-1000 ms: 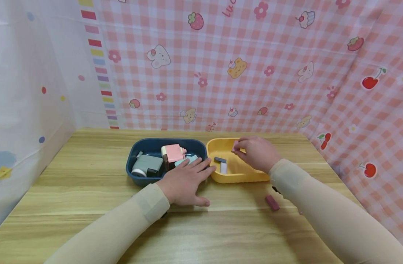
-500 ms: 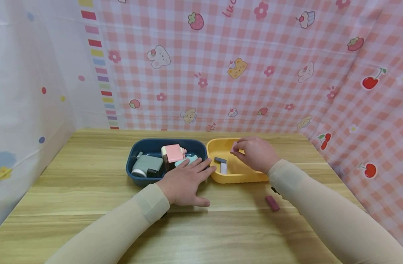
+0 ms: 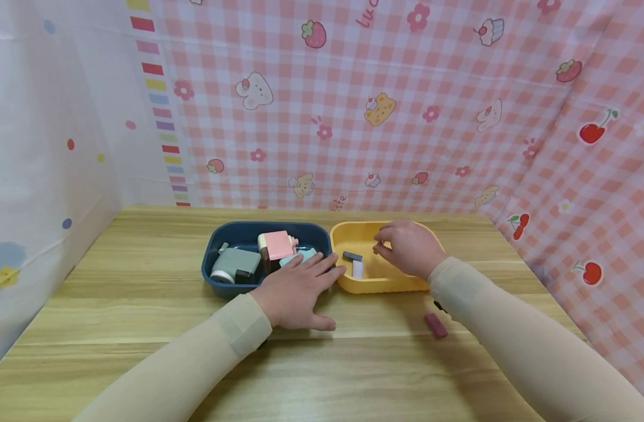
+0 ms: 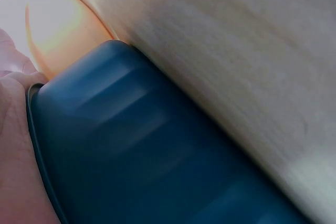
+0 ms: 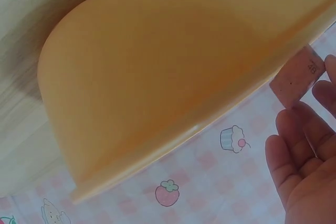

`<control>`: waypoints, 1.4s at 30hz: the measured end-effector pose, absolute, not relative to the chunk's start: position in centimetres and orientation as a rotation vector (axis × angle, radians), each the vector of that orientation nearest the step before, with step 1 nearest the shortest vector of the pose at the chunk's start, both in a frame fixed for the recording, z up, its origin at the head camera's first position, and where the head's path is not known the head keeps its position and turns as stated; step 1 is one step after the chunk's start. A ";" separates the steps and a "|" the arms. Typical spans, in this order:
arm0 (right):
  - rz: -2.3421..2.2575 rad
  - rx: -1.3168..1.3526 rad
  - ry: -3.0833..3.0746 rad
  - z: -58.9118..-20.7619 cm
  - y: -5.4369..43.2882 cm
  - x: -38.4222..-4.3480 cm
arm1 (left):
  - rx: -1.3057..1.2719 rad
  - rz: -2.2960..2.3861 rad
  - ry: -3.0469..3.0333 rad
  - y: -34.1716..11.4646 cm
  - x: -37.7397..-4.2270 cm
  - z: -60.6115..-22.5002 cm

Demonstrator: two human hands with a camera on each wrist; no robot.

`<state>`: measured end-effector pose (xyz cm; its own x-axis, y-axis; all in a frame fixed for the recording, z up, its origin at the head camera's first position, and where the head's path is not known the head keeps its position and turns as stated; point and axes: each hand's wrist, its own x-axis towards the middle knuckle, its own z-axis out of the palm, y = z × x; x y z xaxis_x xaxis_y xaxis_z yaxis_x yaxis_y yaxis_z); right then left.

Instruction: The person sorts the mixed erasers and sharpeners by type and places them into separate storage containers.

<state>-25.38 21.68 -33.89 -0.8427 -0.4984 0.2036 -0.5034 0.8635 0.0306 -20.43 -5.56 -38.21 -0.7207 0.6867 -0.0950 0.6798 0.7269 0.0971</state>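
Note:
My right hand [image 3: 411, 249] reaches over the yellow tray [image 3: 387, 285], thumb and fingers curled. In the right wrist view its fingertips pinch a pink eraser [image 5: 298, 77] marked 4B, level with the tray's rim. The head view barely shows that eraser. A dark blue-grey block [image 3: 352, 256] and a white block [image 3: 357, 269] lie inside the tray. My left hand [image 3: 297, 290] rests spread over the near right corner of the blue tray [image 3: 213, 287], fingers straight, fingertips reaching the yellow tray's edge. A dark pink block [image 3: 436, 325] lies on the table in front of the yellow tray.
The two trays stand side by side. In the blue one are a grey-green boxy item [image 3: 237, 262], a pink boxy item [image 3: 276, 244] and a light blue item [image 3: 295, 257], partly covered by my left fingers. A checked curtain [image 3: 322, 158] hangs behind the table.
My right hand has shifted very slightly over the yellow tray. The pink eraser seen at its fingertips earlier is now out of sight in the head view. My left hand stays put.

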 end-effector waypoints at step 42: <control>0.117 0.740 -2.775 -33.0 26.2 -20.6 | 1.114 0.112 2.805 -5.7 -20.2 -38.1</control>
<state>-20.63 26.25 -32.96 -0.8343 -0.4773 0.2760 -0.4989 0.8666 -0.0094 -20.18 -5.70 -38.09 -0.7215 0.6872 -0.0848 0.6782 0.7261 0.1134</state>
